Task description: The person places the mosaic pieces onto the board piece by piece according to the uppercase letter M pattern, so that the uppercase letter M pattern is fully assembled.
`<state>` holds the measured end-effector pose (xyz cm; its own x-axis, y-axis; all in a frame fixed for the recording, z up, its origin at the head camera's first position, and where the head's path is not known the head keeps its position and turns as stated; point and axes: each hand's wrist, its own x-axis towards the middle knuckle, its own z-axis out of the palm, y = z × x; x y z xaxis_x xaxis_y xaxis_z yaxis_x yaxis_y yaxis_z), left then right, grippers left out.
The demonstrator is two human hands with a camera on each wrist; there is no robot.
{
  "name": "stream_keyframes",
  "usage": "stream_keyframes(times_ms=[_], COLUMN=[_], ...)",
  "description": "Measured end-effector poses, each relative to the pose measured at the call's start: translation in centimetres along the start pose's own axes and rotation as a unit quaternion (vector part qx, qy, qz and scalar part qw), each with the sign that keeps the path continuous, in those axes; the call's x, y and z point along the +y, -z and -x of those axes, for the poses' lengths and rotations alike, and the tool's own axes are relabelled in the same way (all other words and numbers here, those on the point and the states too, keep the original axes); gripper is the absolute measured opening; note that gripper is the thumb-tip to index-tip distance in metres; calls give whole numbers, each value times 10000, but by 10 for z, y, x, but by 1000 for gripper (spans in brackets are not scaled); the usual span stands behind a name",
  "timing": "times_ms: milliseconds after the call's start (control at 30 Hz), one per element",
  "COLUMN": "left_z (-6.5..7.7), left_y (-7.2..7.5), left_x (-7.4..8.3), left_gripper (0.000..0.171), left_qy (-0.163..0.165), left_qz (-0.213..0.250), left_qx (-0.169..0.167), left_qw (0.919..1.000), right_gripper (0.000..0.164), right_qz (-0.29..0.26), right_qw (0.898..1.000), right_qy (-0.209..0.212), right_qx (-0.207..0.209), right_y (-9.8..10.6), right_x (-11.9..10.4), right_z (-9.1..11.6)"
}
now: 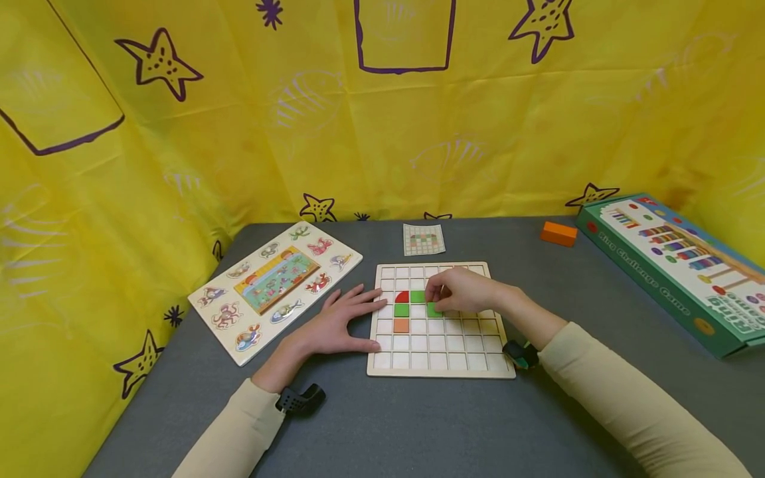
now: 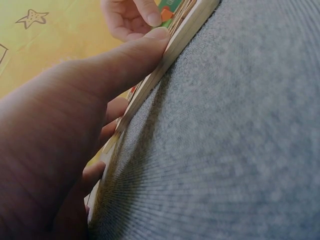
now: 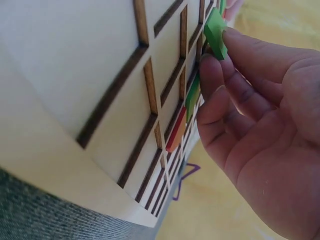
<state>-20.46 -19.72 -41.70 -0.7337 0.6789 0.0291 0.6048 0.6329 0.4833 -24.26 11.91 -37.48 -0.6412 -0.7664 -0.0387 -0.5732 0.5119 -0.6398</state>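
A wooden grid board [image 1: 439, 362] lies on the dark table. Pinched between the thumb and fingers of my right hand [image 1: 465, 290] is a green square tile [image 3: 216, 34], tilted over the board's cells. In the upper left cells sit a red rounded tile [image 1: 403, 297], a green tile [image 1: 418, 296] beside it, another green tile [image 1: 402, 310] below the red one, and an orange tile [image 1: 401, 325] lower still. My left hand [image 1: 337, 326] rests at the board's left side, fingers spread; in the left wrist view its thumb [image 2: 135, 57] touches the wooden edge.
A sea-animal puzzle board [image 1: 239, 352] lies to the left. Behind the grid is a small pattern card [image 1: 424, 239]. An orange block [image 1: 558, 234] and a green game box [image 1: 669, 272] are at the right. A yellow curtain [image 1: 382, 146] hangs behind the table.
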Motion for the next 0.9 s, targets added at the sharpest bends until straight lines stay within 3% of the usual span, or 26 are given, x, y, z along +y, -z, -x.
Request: stream_keyframes(times_ms=[400, 900], left_z=[0, 2], left_y=[-1, 1], left_x=[-1, 0], left_gripper=[85, 84], left_qy=[-13, -65], left_qz=[40, 76], left_qx=[-14, 6], left_qw=[10000, 9999], right_gripper=[10, 17], right_qz=[-208, -198], right_qw=[9985, 9990], right_qy=[-507, -384], right_qx=[-59, 150], right_y=[11, 30], right_x=[-3, 9], right_z=[7, 39])
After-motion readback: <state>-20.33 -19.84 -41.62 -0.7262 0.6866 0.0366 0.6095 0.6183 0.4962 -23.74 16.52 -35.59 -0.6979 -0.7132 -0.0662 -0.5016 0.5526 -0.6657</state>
